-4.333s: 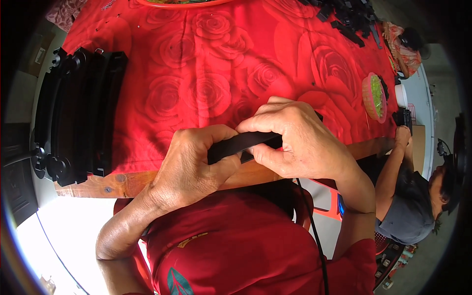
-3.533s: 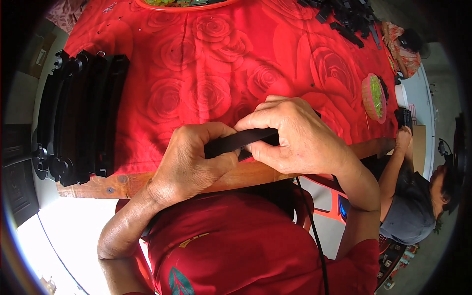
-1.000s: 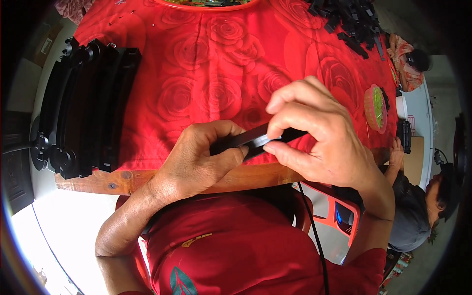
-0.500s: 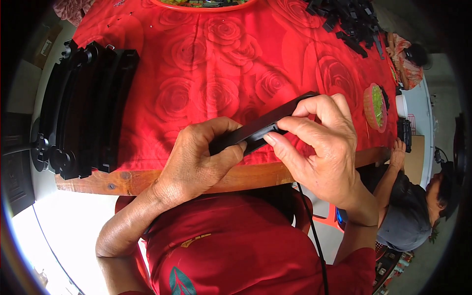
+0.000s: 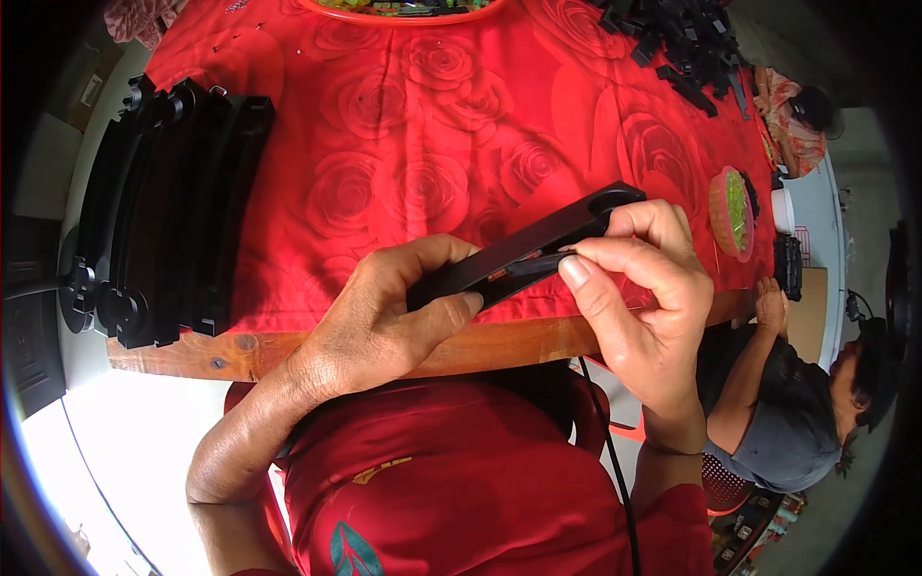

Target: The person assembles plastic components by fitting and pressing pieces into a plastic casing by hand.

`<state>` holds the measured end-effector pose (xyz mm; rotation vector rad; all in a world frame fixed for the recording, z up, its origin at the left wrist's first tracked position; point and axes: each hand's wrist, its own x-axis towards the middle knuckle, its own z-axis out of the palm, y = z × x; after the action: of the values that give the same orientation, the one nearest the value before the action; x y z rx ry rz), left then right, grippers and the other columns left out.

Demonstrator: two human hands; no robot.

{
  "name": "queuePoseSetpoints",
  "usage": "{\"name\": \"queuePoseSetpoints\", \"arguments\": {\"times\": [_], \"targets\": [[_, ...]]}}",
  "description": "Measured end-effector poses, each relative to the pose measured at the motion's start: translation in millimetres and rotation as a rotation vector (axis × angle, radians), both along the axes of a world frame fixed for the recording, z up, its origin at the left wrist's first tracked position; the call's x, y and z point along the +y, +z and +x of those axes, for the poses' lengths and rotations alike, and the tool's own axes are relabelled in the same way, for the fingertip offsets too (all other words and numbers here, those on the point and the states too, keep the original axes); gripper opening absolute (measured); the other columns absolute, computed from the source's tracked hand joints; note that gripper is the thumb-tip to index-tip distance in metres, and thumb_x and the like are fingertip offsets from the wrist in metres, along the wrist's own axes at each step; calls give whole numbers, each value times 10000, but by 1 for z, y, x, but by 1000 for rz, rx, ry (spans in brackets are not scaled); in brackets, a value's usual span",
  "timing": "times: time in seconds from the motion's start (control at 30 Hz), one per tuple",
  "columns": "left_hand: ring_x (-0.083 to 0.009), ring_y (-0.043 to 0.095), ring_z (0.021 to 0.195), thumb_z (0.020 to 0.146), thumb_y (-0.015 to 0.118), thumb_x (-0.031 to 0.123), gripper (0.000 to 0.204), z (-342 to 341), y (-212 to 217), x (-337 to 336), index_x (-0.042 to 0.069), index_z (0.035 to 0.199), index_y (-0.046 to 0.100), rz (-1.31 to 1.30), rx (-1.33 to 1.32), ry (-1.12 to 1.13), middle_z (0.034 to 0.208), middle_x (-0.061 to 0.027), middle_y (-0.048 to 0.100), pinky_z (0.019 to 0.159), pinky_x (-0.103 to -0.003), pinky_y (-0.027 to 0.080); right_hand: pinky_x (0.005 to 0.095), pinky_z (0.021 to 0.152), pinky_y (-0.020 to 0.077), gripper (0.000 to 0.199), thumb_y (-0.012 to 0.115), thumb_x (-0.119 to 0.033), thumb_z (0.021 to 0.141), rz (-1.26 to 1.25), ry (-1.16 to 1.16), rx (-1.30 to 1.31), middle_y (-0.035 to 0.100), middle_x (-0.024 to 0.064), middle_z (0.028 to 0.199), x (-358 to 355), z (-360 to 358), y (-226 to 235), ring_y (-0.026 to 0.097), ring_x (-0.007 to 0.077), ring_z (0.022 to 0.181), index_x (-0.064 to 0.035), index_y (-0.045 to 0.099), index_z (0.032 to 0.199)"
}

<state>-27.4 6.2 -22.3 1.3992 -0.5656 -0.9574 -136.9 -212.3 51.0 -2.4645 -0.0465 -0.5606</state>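
Head view: both hands [image 5: 370, 322] grasp a black part [image 5: 519, 238] over a red rose-patterned cloth [image 5: 384, 115] on a wooden table [image 5: 519, 348].

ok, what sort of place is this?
Probably a small, informal workshop, maybe in a home: a red rose-print tablecloth covers the wooden table, long black parts lie in a row at left, and a heap of black pieces sits at the far right.
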Motion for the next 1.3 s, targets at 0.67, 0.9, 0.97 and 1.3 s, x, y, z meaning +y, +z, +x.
{"name": "queuePoseSetpoints", "arguments": {"times": [0.67, 0.9, 0.97, 1.3], "targets": [[-30, 495, 802, 994, 705, 64, 220, -5, 4, -2, -13, 1200, 709, 57, -31, 39, 869, 71, 584, 703, -235, 417, 352, 761, 437, 126, 869, -47, 821, -172, -50, 58, 633, 69, 905, 21, 2, -2, 555, 228, 849, -35, 798, 925], [-30, 536, 729, 944, 681, 29, 198, -7, 0, -3, 1, 1135, 726, 33, -63, 112, 784, 41, 593, 637, -247, 456, 384, 677, 441, 169, 880, -69, 755, -263, -71, -35, 621, 49, 886, 22, 6, -8, 547, 251, 809, -66, 800, 904], [-34, 542, 725, 934, 685, 25, 204, -8, 0, -3, 0, 1132, 727, 40, -70, 126, 778, 35, 597, 640, -250, 463, 386, 677, 445, 169, 882, -83, 754, -269, -75, -20, 623, 49, 886, 21, 7, -8, 550, 252, 811, -70, 803, 903], [-30, 528, 781, 953, 699, 26, 198, -6, 6, -2, -15, 1144, 727, 87, -92, 113, 843, 53, 611, 683, -229, 440, 392, 669, 465, 169, 884, -136, 771, -365, -134, 16, 625, 42, 885, 23, 3, -8, 557, 257, 814, -83, 820, 918]]}}
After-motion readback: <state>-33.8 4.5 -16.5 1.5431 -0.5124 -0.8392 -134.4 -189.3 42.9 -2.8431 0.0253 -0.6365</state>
